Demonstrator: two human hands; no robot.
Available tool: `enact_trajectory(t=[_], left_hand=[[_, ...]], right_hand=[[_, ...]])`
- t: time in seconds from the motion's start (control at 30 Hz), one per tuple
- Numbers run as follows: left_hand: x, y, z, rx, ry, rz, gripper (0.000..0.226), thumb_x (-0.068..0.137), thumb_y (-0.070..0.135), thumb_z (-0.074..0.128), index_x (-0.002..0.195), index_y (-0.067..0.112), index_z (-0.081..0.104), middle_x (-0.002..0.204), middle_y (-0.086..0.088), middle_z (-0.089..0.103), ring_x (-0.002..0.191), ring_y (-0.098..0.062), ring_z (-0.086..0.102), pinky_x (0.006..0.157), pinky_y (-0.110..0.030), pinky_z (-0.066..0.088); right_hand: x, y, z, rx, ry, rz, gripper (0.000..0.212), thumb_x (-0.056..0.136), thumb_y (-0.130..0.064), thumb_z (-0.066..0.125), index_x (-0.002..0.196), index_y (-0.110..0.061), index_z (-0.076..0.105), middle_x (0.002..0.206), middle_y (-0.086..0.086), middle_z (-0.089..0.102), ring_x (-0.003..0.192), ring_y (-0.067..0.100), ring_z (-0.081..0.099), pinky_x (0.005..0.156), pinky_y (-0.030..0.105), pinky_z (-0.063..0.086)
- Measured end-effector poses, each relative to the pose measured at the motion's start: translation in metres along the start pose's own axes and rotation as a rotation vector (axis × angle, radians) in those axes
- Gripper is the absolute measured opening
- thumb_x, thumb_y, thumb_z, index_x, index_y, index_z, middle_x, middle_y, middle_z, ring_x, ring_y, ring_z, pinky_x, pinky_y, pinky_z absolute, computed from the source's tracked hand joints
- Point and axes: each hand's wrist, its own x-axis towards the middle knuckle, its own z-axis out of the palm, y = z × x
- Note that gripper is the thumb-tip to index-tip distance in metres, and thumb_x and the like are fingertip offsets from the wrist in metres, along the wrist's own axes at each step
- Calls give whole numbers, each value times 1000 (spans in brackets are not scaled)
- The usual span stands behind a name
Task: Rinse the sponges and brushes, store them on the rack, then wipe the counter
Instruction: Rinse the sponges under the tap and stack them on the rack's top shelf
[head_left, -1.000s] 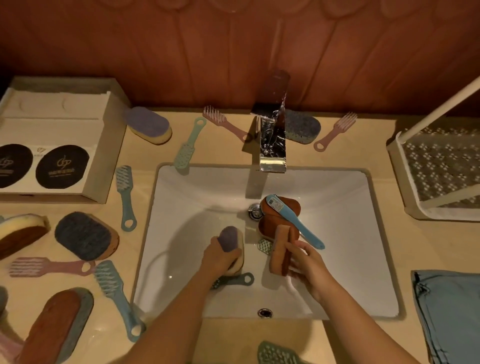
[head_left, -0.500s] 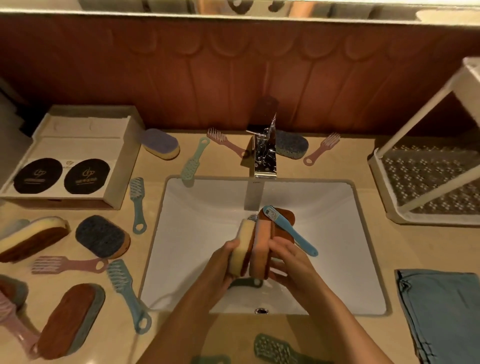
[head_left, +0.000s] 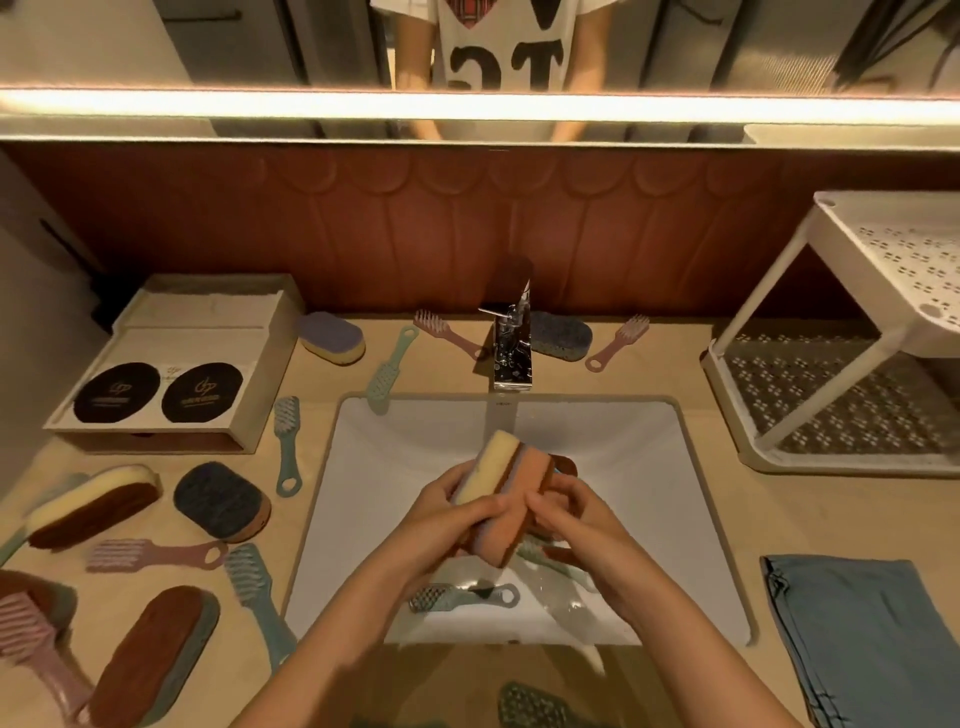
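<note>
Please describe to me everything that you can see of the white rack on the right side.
The rack looks like white plastic and has two tiers, a lower tray and an upper shelf. Both are pierced with a pattern of small holes and joined by slanted white posts. It stands upright on the beige counter, to the right of the sink and close to the brown wall panel. The picture edge cuts off its right part.

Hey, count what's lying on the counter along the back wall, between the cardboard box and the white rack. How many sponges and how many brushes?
Sponges: 2 (purple-topped sponge, blue-grey sponge)
Brushes: 3 (left pink brush, right pink brush, green brush)
Total: 5
</note>
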Motion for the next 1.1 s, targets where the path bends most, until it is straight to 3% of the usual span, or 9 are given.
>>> enact_trajectory(t=[0.2,0.3,0.43,0.53,0.63,0.77,0.87,0.97,1.1], left_hand=[[-6,53,-4,371,-216,73,56,66,28,70,119,33,53,118,-1,60,102,-14,61,72,-22,51],[-10,68,-2,432,-242,65,52,66,30,70,113,35,50,117,-3,55,96,-15,61,65,-20,50],[-16,69,0,308,-132,43,47,76,41,68,116,27,47,119,-6,51,92,-15,60,61,-21,50],[-21,67,11,-3,-47,25,31,94,39,45,119,20,47,115,-10,55,94,-19,61,69,-31,56],[-19,73,32,-40,72,93,31,93,44,42,119,27,42,112,-11,55,92,-22,61,68,-35,55],[-9,78,50,64,346,256,33,85,54,53,103,29,43,100,-6,60,88,-23,63,74,-40,56],[-5,80,56,274,464,356,40,74,68,45,90,31,46,90,1,65,83,-18,64,77,-44,55],[-5,85,65,429,536,464,30,87,60,42,84,30,48,79,4,65,76,-14,63,68,-37,53],[-3,88,80,535,578,568,29,93,47,37,81,26,52,74,6,64,72,-11,61,62,-30,46]], right_hand=[[0,-52,-10,-249,-109,-163,66,81,-47,59,139,-42,28,129,-6,42,112,12,51,91,27,47],[-6,-66,-5,-243,-231,-150,58,87,-36,59,134,-47,27,109,-12,52,92,7,60,73,15,50],[-10,-68,-5,-189,-153,-206,34,87,-32,60,119,-32,49,102,0,57,84,11,60,65,20,53],[-8,-72,-6,-82,-84,-194,25,87,-31,60,110,-27,53,99,5,60,82,16,63,66,28,56],[-4,-77,1,-86,33,-274,28,87,-34,59,113,-30,49,100,4,60,87,18,64,67,28,55],[1,-80,14,-27,91,-379,23,86,-38,59,106,-31,48,99,8,62,91,25,65,75,40,55],[6,-80,17,-88,190,-434,16,87,-43,57,94,-32,49,88,3,64,85,22,65,78,47,54],[6,-86,17,-146,243,-509,15,88,-50,51,85,-36,49,84,0,66,80,18,65,75,44,54],[6,-95,11,-208,263,-538,28,92,-45,43,81,-22,53,74,0,64,75,18,63,72,41,51]])
